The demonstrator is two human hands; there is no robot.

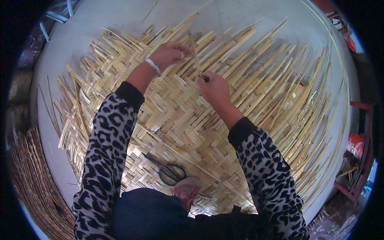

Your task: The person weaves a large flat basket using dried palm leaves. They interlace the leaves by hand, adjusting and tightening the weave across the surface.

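Observation:
Under both hands lies a large mat (176, 110) of pale split-reed strips, woven in a zigzag pattern. My left hand (170, 56) is over its far part, fingers closed on a thin, slightly blurred reed strip (197, 60). The lower end of this strip runs down to my right hand (216, 90), which is pinched round it. A small dark spot shows at the right fingertips; I cannot make out what it is. Black-handled scissors (173, 173) rest on the mat nearer to me, below both hands.
Long loose strip ends (298, 104) fan out on the right and far sides over the grey floor (240, 14). A patterned red shoe (187, 194) is on the mat beside the scissors. Brown stalks (36, 180) lie at the left, a dark red frame (366, 152) stands at the right.

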